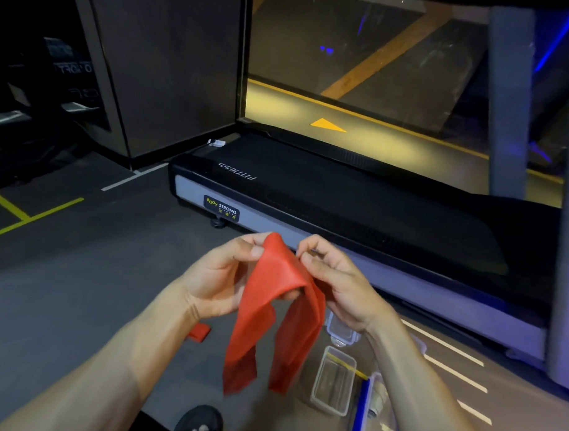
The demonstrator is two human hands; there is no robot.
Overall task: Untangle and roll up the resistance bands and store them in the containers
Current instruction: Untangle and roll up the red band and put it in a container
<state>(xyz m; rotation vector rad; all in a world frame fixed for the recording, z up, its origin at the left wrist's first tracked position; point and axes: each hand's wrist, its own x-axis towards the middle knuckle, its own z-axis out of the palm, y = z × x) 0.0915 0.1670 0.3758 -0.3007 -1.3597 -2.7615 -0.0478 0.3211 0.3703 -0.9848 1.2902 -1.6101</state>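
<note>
A flat red resistance band [275, 299] hangs folded over between my hands, its two ends dangling toward the floor. My left hand [219, 277] grips the band's upper left fold with thumb and fingers. My right hand [335, 281] pinches the band's upper right edge. A clear rectangular container [334, 380] lies on the floor below the right hand, with a yellow band across its rim. Another clear container [340, 330] with clip locks sits just behind it, partly hidden by my right wrist. A rolled red band [200, 332] lies on the floor under my left wrist.
A black treadmill [342, 198] stands ahead and to the right, in front of a glass wall. A clear lid with a blue edge [362, 408] lies right of the container. My dark shoe [200, 422] shows at the bottom. The grey floor has yellow and white lines.
</note>
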